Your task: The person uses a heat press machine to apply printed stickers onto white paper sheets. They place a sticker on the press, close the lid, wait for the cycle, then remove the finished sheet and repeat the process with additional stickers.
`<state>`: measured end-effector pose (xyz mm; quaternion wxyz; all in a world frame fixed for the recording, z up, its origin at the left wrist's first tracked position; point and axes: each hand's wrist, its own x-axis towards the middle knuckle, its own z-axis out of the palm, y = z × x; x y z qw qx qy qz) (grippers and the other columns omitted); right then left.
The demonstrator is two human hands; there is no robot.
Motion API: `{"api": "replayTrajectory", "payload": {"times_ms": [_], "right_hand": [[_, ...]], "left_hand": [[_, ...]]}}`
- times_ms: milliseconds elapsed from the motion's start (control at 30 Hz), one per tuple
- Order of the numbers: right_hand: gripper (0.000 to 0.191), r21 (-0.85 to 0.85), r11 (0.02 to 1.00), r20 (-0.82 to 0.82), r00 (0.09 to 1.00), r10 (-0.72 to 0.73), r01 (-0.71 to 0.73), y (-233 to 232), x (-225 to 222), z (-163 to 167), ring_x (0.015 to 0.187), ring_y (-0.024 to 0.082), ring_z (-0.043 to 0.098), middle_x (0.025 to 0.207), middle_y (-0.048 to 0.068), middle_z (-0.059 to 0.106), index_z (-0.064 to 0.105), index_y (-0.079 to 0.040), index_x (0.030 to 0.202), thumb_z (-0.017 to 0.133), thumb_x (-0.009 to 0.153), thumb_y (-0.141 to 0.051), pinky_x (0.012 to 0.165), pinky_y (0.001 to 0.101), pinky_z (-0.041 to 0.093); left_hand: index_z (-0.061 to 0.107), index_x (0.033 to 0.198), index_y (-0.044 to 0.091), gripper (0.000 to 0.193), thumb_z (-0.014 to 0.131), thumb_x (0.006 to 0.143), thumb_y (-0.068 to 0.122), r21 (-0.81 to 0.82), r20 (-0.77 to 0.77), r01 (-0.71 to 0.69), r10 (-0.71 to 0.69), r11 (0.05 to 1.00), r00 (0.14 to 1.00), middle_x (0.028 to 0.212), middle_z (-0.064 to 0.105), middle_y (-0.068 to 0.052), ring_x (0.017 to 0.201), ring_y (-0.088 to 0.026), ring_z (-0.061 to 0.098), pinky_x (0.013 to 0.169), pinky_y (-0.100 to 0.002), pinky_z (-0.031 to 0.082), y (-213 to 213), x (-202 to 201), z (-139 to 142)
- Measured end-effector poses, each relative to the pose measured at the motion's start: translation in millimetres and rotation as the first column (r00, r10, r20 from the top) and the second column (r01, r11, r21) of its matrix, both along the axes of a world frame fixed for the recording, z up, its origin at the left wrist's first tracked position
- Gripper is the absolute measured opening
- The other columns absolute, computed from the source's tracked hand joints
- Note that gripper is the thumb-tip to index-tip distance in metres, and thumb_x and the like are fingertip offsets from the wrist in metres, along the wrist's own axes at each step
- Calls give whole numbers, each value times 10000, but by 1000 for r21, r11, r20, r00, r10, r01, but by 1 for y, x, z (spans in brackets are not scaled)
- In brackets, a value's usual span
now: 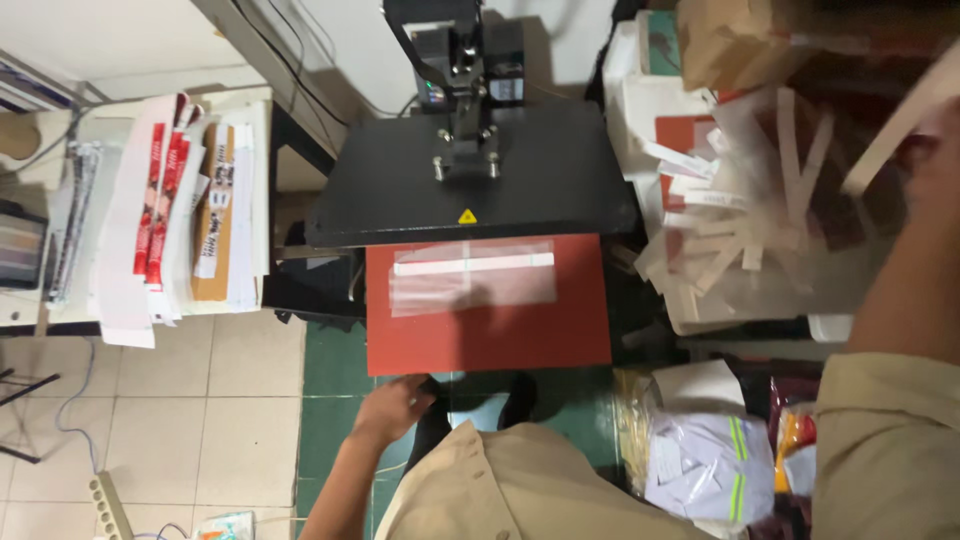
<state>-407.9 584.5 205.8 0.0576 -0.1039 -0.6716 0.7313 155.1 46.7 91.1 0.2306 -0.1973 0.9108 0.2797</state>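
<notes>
Heat press (470, 170) upper plate raised. White strip (473, 264) under clear film (472, 277) lies on red pad (488, 305), pressing not begun. Left hand (392, 407) at pad's 7 o'clock, fingers loose, empty. Right hand (935, 150) at 2 o'clock, clamped on paper strip (900, 125).

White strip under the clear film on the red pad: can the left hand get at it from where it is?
Probably yes: the left hand sits by the red pad's front edge, nothing between it and the white strip.

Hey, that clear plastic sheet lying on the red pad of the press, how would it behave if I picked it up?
The clear sheet looks thin and see-through, so probably floppy and very light. It lies flat on the red pad, so pinching an edge may be fiddly. The white strip seems to lie under it and might shift when it lifts.
</notes>
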Motion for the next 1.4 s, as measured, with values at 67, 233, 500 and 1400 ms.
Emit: {"api": "replayTrajectory", "payload": {"times_ms": [67, 233, 500, 1400], "right_hand": [[244, -32, 998, 1, 999, -51, 51, 2, -3, -6, 761, 177, 590, 991, 85, 631, 671, -93, 1172, 639, 940, -27, 614, 316, 471], [278, -73, 975, 172, 966, -193, 208, -7, 16, -66, 816, 184, 596, 1046, 86, 621, 663, -104, 1216, 643, 955, -11, 664, 324, 492], [336, -310, 922, 468, 881, -64, 231, -2, 56, -166, 905, 195, 605, 1134, 86, 605, 650, -122, 1286, 649, 978, 14, 745, 338, 526], [933, 854, 514, 268, 914, -305, -79, -62, 153, -190, 1541, 533, 187, 1697, 321, 0, 242, -97, 1671, 738, 889, -215, 1197, 525, 368]], "left_hand": [[628, 1325, 172, 490, 676, 897, 407, -84, 37, -58, 61, 995, 997, 1252, 708, -120, 1159, -341, 658, 968, -458, 535, -19, 22, -19], [545, 1434, 206, 615, 688, 902, 479, -173, 405, -149, 208, 974, 890, 1253, 716, -128, 1207, -321, 675, 1018, -456, 542, -48, 74, -66], [606, 1383, 190, 623, 740, 858, 497, -175, 409, -217, 272, 960, 871, 1208, 751, -140, 1178, -336, 689, 1012, -456, 548, -69, 95, -91], [628, 1348, 170, 549, 713, 881, 447, -74, 171, -250, 259, 965, 951, 1235, 715, -149, 1191, -344, 652, 999, -453, 522, -68, 27, -64]]}}
